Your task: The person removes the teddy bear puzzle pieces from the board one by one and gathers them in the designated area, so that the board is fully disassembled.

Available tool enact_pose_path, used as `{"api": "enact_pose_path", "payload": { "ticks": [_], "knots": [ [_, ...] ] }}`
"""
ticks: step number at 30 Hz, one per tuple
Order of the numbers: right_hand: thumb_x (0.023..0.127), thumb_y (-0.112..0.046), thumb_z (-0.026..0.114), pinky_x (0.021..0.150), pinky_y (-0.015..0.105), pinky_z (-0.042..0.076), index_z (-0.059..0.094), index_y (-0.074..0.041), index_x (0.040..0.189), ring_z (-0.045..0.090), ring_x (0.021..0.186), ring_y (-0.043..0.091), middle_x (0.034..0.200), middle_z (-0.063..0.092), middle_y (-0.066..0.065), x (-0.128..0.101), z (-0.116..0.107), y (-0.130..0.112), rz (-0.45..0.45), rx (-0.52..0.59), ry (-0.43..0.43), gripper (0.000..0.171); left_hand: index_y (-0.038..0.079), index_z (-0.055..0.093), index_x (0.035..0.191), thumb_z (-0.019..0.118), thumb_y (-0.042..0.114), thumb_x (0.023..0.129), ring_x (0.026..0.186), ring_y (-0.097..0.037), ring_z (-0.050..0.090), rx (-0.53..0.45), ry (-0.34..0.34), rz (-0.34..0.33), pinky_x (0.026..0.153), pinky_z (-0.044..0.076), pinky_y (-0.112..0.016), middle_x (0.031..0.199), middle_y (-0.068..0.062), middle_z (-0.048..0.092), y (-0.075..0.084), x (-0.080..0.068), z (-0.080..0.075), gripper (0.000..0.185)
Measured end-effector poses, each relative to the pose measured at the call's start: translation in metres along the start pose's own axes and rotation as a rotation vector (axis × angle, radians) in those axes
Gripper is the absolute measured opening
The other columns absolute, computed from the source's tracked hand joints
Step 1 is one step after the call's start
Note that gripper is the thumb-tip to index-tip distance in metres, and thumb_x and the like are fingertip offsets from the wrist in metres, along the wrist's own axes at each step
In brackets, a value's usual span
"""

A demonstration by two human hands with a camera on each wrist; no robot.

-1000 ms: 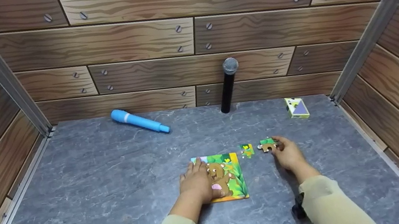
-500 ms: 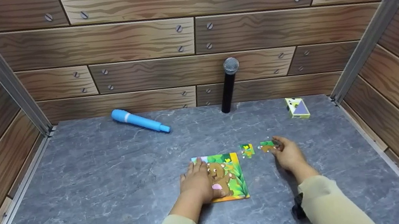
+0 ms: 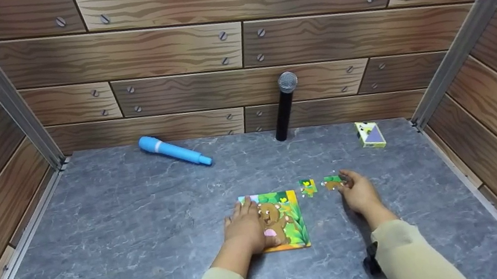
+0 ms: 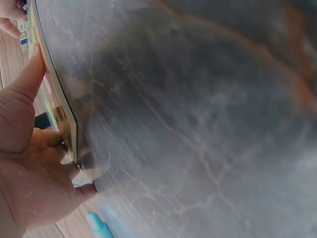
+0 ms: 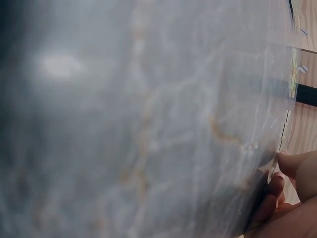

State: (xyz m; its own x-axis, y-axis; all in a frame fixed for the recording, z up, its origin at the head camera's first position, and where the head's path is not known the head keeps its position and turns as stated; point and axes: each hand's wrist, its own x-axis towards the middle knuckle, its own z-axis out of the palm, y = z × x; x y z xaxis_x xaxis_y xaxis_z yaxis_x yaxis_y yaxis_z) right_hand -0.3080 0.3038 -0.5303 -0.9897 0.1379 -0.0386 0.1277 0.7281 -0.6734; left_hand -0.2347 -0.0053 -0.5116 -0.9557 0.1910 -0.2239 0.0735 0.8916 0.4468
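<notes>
Left hand [image 3: 245,230] rests flat, fingers straight, on the bear puzzle board [image 3: 284,219], near-centre of the grey table [image 3: 121,235]. Right hand [image 3: 358,192], at 3 o'clock of the board, pinches a brown-green puzzle piece [image 3: 332,182]. Second loose piece [image 3: 307,187] lies just beside, at 9 o'clock of it.

My worktop [image 3: 145,232] looks like matt grey marble; the puzzle [image 3: 288,216] is glossy printed card; walls [image 3: 167,48] show wood-grain print.

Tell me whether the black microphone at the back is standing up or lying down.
Standing up: the black microphone rises vertically, mesh head on top, base on the grey tabletop.
</notes>
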Motion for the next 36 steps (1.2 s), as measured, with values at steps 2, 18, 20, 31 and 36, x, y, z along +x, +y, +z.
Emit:
{"api": "enact_pose_path", "payload": {
  "ticks": [2,18,20,31,36],
  "knots": [
    [0.105,-0.008,0.061,0.093,0.052,0.051,0.049,0.005,0.153,0.063,0.109,0.037,0.134,0.064,0.028,0.0,0.0,0.0,-0.002,0.005,0.006,0.051,0.002,0.037,0.163,0.087,0.058,0.081,0.161,-0.039,0.016,-0.007,0.003,0.002,0.125,0.019,-0.065,0.174,-0.015,0.023,0.0,0.0,0.0,0.111],
    [0.108,-0.012,0.057,0.098,0.055,0.049,0.052,0.009,0.147,0.062,0.114,0.043,0.132,0.062,0.033,-0.009,0.001,-0.006,0.029,0.084,0.063,0.045,0.002,0.038,0.163,0.087,0.059,0.081,0.161,-0.039,0.016,0.008,0.005,0.007,0.125,0.02,-0.064,0.174,-0.015,0.024,-0.002,0.002,0.002,0.111],
    [0.108,-0.012,0.056,0.1,0.057,0.048,0.053,0.009,0.147,0.061,0.117,0.043,0.131,0.062,0.033,-0.009,0.001,-0.007,0.034,0.078,0.063,0.044,0.002,0.038,0.163,0.087,0.059,0.081,0.161,-0.039,0.017,0.01,0.007,0.01,0.125,0.021,-0.065,0.174,-0.015,0.024,-0.002,0.002,0.002,0.11],
    [0.107,-0.009,0.053,0.099,0.057,0.048,0.055,0.01,0.143,0.06,0.116,0.044,0.126,0.062,0.033,-0.011,0.008,-0.015,0.01,0.061,0.099,0.041,0.001,0.04,0.162,0.086,0.059,0.082,0.16,-0.04,0.019,0.023,0.012,0.024,0.124,0.022,-0.065,0.173,-0.016,0.025,-0.002,0.002,0.003,0.109],
    [0.105,-0.01,0.057,0.095,0.055,0.047,0.06,0.009,0.141,0.057,0.11,0.041,0.117,0.059,0.028,-0.013,0.017,-0.028,-0.042,0.041,0.157,0.04,0.002,0.04,0.162,0.087,0.058,0.082,0.16,-0.04,0.019,0.015,0.017,0.022,0.124,0.022,-0.065,0.173,-0.016,0.025,-0.002,0.002,0.004,0.109]
  ]
}}
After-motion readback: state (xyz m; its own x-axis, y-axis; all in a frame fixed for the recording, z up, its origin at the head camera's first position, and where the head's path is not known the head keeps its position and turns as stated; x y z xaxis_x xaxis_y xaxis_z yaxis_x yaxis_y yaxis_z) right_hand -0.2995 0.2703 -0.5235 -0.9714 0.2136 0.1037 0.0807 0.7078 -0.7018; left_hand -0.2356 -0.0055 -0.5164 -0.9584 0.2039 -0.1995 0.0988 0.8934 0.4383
